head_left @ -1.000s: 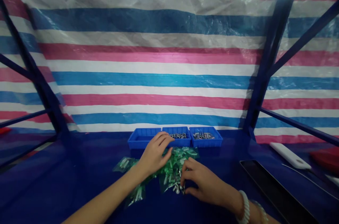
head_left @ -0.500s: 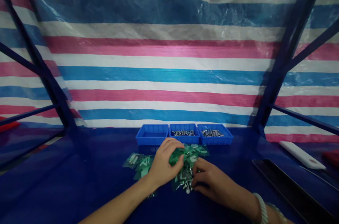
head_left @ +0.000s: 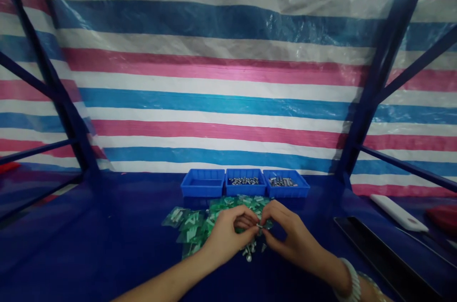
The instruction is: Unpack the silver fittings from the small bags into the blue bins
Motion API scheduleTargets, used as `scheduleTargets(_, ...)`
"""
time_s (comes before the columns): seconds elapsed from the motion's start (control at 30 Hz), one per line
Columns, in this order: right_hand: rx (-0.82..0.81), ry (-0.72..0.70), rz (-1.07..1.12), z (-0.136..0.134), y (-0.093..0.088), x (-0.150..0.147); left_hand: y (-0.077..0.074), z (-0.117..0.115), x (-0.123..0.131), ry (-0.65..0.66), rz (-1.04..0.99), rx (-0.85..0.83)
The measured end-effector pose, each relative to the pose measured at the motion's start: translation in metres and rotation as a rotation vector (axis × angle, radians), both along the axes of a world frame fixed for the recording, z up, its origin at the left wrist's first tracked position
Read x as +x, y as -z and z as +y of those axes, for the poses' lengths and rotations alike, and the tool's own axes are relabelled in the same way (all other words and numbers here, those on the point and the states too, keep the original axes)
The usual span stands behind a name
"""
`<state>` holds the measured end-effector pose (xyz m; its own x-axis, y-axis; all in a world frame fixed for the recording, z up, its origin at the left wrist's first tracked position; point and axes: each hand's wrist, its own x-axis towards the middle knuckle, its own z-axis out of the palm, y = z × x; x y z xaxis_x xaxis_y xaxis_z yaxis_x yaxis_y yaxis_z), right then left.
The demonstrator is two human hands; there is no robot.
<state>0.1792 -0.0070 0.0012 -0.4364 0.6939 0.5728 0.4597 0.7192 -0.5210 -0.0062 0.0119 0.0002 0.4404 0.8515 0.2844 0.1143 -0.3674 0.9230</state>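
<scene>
My left hand (head_left: pixel 230 235) and my right hand (head_left: pixel 291 233) meet fingertip to fingertip above the green packets. Pinched between them is a small shiny metal piece (head_left: pixel 260 226), perhaps a screw; its exact shape is too small to make out. Small green plastic packets (head_left: pixel 191 233) with pale parts inside lie in a heap under and left of my hands. Just below my fingers, loose small metal parts (head_left: pixel 249 253) rest on the blue table (head_left: pixel 135 245). My hands cover part of the heap.
Behind the heap stand an empty-looking blue tray (head_left: pixel 203 191), a blue tray with small metal fasteners (head_left: pixel 244 181), and another with longer metal pins (head_left: pixel 283 182). At right lie a black flat device (head_left: pixel 378 249) and a white oblong object (head_left: pixel 399 212). Blue frame posts flank the table.
Both hands have come together; my right hand has risen from the loose metal parts and now pinches a small metal piece with the left. The camera view has tilted slightly.
</scene>
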Motion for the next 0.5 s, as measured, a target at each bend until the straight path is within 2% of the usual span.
scheduleTargets(0.1,0.009,-0.051,-0.019,-0.0023,-0.0035,0.0000,0.0001,0.0030,-0.0014,0.032,-0.091,-0.145)
scheduleTargets(0.2,0.090,-0.067,-0.104,-0.0021,-0.0065,0.0026,0.0020,0.0042,-0.0016,0.039,-0.129,-0.250)
scheduleTargets(0.37,0.208,-0.003,-0.227,-0.0008,-0.0074,0.0065,0.0062,0.0009,0.0004,0.026,-0.220,-0.436)
scheduleTargets(0.43,0.161,0.056,-0.153,-0.0017,-0.0051,0.0050,0.0046,-0.0020,0.0009,0.012,-0.250,-0.435)
scheduleTargets(0.5,0.034,0.090,-0.001,-0.0027,-0.0006,0.0014,0.0014,-0.0052,0.0013,-0.009,-0.247,-0.379)
